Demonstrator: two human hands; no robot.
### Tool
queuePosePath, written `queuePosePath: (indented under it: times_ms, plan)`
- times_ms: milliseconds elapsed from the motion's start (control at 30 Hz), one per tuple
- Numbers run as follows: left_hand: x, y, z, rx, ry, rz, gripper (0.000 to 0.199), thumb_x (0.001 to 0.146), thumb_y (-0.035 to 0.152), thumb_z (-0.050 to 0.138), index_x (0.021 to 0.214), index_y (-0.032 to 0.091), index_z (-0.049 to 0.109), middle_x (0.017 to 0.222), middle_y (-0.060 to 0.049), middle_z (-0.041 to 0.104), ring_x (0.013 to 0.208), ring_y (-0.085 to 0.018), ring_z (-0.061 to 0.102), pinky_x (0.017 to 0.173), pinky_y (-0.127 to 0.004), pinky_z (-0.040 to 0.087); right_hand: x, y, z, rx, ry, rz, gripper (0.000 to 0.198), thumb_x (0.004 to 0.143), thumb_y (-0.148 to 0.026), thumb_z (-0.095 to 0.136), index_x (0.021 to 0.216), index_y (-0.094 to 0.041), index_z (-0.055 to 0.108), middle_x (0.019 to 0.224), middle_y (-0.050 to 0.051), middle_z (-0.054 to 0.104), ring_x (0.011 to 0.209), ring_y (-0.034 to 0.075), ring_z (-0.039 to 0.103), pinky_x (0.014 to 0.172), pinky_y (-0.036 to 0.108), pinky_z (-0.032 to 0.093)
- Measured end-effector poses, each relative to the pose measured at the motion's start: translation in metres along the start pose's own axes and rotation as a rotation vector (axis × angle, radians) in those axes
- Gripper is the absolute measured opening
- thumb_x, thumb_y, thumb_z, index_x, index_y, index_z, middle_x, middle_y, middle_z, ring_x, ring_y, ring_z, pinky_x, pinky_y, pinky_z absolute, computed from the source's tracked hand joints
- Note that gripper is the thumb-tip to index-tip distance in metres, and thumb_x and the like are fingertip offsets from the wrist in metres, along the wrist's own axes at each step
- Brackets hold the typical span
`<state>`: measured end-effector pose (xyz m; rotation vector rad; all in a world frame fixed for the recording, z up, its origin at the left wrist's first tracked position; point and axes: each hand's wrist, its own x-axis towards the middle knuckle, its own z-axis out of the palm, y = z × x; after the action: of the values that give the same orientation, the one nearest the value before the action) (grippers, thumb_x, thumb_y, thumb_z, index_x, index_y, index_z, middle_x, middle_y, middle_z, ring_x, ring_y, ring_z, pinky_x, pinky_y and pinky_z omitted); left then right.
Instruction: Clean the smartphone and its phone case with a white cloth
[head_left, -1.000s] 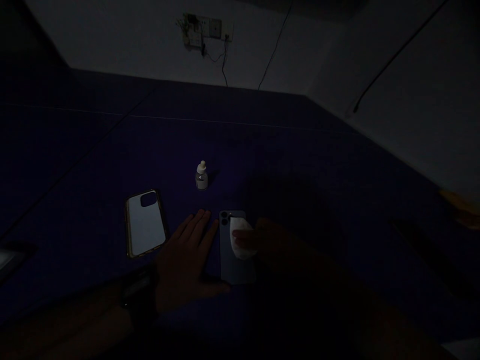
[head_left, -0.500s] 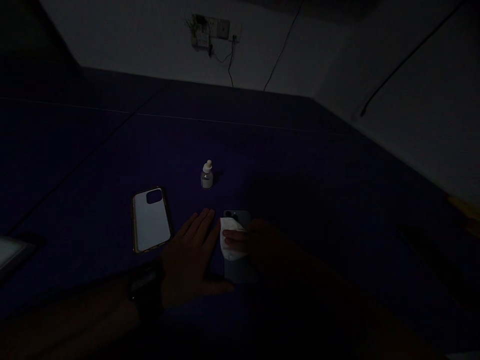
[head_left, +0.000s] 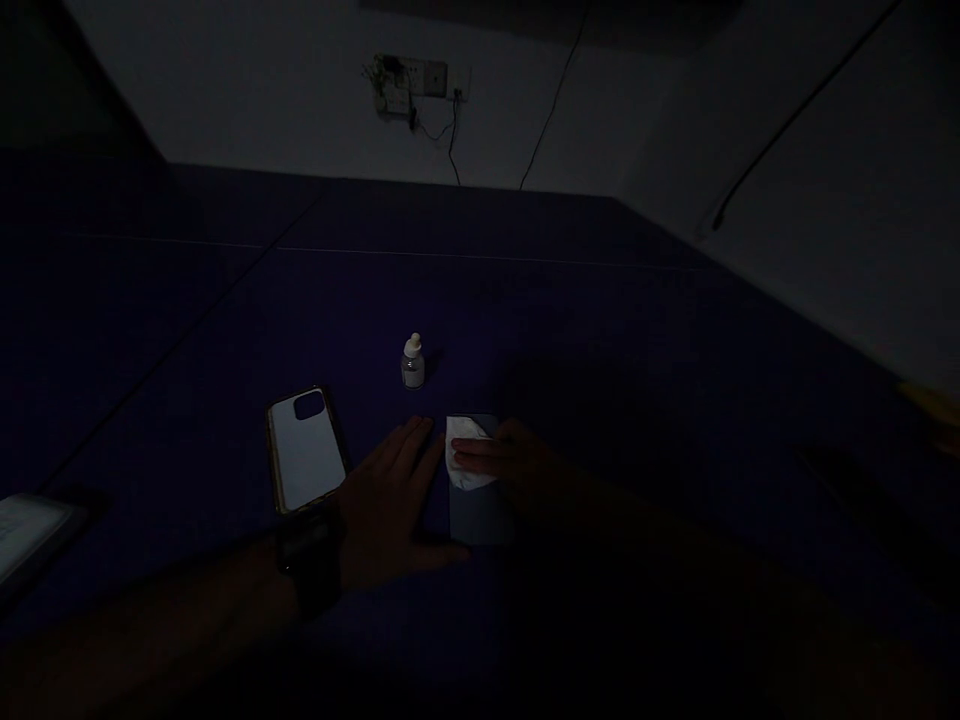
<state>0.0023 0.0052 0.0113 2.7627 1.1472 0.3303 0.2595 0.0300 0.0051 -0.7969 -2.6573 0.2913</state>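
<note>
A smartphone lies back side up on the dark blue surface. My right hand presses a white tissue against the upper part of its back, over the camera area. Flat on the surface with fingers spread, my left hand rests along the phone's left side, its thumb reaching toward the lower edge. A phone case with a pale inside lies to the left of that hand. Beyond both hands a small dropper bottle with a white top stands upright.
At the left edge lies a pale flat box-like object. A dark long object is barely visible at right, near something orange. Wall sockets with cables and a small plant are at the back. The room is very dim.
My right hand has slid the tissue up the phone's back, so the camera lenses that showed earlier are covered. My left hand keeps its place; the view has tilted slightly.
</note>
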Motion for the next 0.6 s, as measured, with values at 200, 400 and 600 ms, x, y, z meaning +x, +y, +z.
queuePosePath:
  times_ms: [200,400,600]
  plan:
    - [0.003,0.002,-0.011,-0.019,0.019,0.026,0.112,0.079,0.083,0.055,0.156,0.007,0.025,0.160,-0.029,0.029,0.148,-0.044,0.031,0.115,-0.060,0.035,0.009,-0.006,-0.008,-0.039,-0.062,-0.035,0.047,0.092,-0.004,0.038,0.128,-0.014,0.065,0.143,0.014,0.059,0.122,0.021,0.060,0.087,0.040,0.042]
    - [0.016,0.010,-0.031,-0.021,-0.009,0.049,0.116,0.075,0.085,0.058,0.151,0.003,0.031,0.156,-0.031,0.035,0.145,-0.044,0.035,0.114,-0.059,0.039,0.009,-0.012,-0.030,-0.064,-0.036,-0.028,0.048,0.093,-0.004,0.035,0.132,-0.010,0.063,0.143,0.014,0.059,0.120,0.020,0.061,0.087,0.039,0.042]
    - [0.022,0.001,-0.024,-0.028,0.017,0.063,0.111,0.080,0.082,0.057,0.153,0.005,0.027,0.156,-0.030,0.036,0.146,-0.042,0.035,0.115,-0.058,0.038,0.012,0.004,-0.028,-0.020,0.010,-0.027,0.047,0.097,-0.008,0.033,0.134,-0.014,0.062,0.144,0.012,0.060,0.115,0.019,0.061,0.087,0.038,0.044]
